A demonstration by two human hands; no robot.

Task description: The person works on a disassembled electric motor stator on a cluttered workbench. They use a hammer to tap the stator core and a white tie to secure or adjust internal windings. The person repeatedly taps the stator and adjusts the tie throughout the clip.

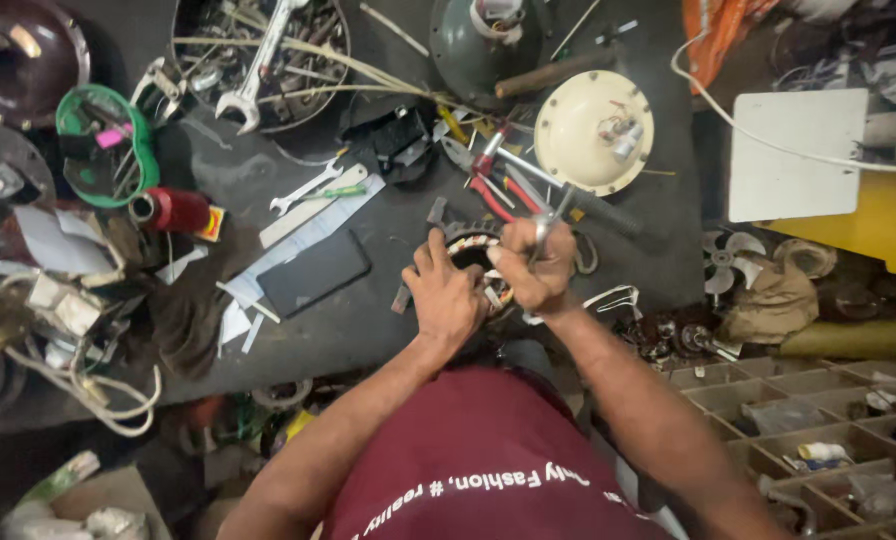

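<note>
A round motor stator (pixel 471 249) with copper windings lies on the dark workbench (pixel 368 320) in front of me. My left hand (pixel 444 298) rests on its left side and holds it down. My right hand (pixel 536 265) is closed around a slim metal hand tool (pixel 551 218), whose shaft sticks up from the fist over the stator's right side. The tool's working end is hidden by my fingers.
A black phone (pixel 313 272) lies left of the stator. Red-handled pliers (pixel 496 190), a cream round fan cover (pixel 594 131), small spanners (pixel 306 188), a red can (pixel 178 210) and a pan of tools (pixel 260 62) crowd the bench. A compartment tray (pixel 808 430) sits lower right.
</note>
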